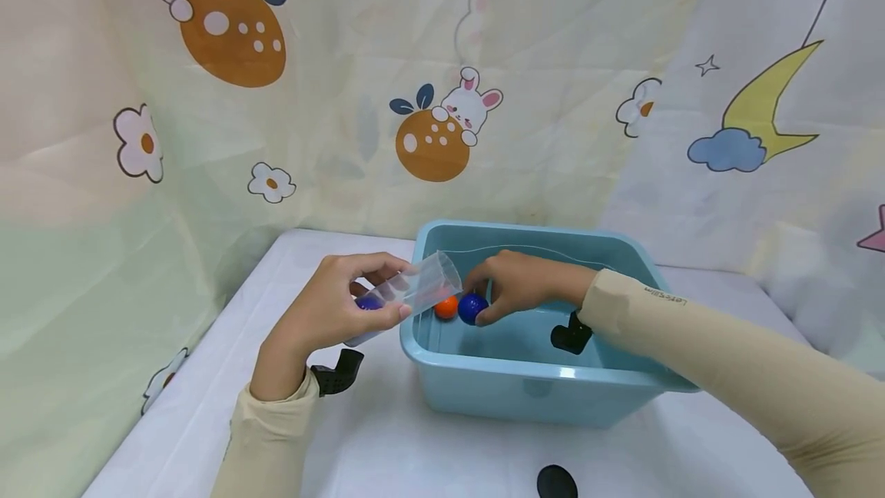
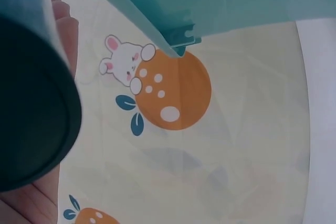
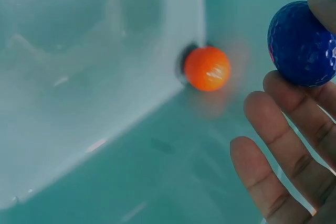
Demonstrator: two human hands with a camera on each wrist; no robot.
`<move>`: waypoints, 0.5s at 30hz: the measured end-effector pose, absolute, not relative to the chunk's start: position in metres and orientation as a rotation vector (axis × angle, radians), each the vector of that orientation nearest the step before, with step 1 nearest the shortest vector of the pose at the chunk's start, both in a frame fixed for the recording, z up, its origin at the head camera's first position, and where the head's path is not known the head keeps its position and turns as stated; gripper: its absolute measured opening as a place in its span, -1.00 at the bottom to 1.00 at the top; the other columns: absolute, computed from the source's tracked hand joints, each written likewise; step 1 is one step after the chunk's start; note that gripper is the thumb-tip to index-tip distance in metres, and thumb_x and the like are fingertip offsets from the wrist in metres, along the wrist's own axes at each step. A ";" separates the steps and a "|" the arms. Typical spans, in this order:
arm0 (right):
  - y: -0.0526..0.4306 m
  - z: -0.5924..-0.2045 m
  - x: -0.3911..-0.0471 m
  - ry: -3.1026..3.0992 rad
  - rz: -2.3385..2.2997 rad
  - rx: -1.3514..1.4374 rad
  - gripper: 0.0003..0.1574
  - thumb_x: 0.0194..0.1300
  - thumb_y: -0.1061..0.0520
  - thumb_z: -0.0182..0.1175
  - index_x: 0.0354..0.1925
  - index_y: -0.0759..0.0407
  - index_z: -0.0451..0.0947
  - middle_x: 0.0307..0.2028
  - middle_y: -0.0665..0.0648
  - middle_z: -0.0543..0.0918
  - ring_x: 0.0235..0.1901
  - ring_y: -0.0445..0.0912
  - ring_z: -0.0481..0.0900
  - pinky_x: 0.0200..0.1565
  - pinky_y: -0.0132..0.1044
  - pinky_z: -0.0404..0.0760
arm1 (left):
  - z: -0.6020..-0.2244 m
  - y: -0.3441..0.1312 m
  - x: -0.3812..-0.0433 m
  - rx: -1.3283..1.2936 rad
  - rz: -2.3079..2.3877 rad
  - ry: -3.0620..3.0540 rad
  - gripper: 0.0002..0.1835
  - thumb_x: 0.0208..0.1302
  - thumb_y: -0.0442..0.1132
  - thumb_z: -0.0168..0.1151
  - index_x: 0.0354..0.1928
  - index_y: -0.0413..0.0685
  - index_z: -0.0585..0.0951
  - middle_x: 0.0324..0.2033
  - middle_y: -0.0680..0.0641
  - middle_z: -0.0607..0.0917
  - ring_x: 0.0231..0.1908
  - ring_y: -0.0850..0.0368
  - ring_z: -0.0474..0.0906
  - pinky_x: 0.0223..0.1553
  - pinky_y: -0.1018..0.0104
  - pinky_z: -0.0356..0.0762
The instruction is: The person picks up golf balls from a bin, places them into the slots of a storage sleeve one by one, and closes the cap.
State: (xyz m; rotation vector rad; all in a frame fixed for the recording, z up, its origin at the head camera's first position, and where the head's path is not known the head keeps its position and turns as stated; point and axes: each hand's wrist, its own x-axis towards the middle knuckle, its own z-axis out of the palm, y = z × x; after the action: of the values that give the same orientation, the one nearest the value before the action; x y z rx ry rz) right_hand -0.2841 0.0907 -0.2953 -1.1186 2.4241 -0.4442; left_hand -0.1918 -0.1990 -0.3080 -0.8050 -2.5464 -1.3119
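My right hand [image 1: 515, 290] pinches a blue golf ball [image 1: 472, 307] between thumb and fingertips, low inside the light blue plastic tub [image 1: 525, 386]. An orange ball [image 1: 445, 307] floats just beside it against the tub wall. My left hand [image 1: 339, 306] grips a clear plastic cup [image 1: 415, 287], tilted over the tub's rim with a purple ball [image 1: 369, 303] inside.

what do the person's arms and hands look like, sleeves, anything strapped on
Both arms wear long, close-fitting beige sleeves that end at the wrists. The right sleeve bears a small line of dark print near the wrist, too small to read. The left hand and right hand are bare: no gloves or rings show. A black camera mount sits under the left wrist, another under the right.
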 end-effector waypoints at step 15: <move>0.108 -0.261 -0.275 2.471 -0.522 -1.209 -0.52 0.37 0.07 0.52 0.17 0.22 0.72 0.01 0.08 0.79 -0.11 -0.08 0.77 -0.08 -0.24 0.79 | -0.309 -0.199 -0.192 -0.826 -1.291 -2.510 -0.64 0.23 -0.18 0.49 0.07 -0.08 0.80 -0.22 0.06 0.79 -0.20 0.09 0.68 -0.20 0.14 0.75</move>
State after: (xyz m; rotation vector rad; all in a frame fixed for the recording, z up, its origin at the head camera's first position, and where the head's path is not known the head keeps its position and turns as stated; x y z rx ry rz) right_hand -0.2747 0.1080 -0.2610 -1.2091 2.4711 -0.5222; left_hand -0.1920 -0.1988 -0.3091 -0.8263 -2.5103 -1.2909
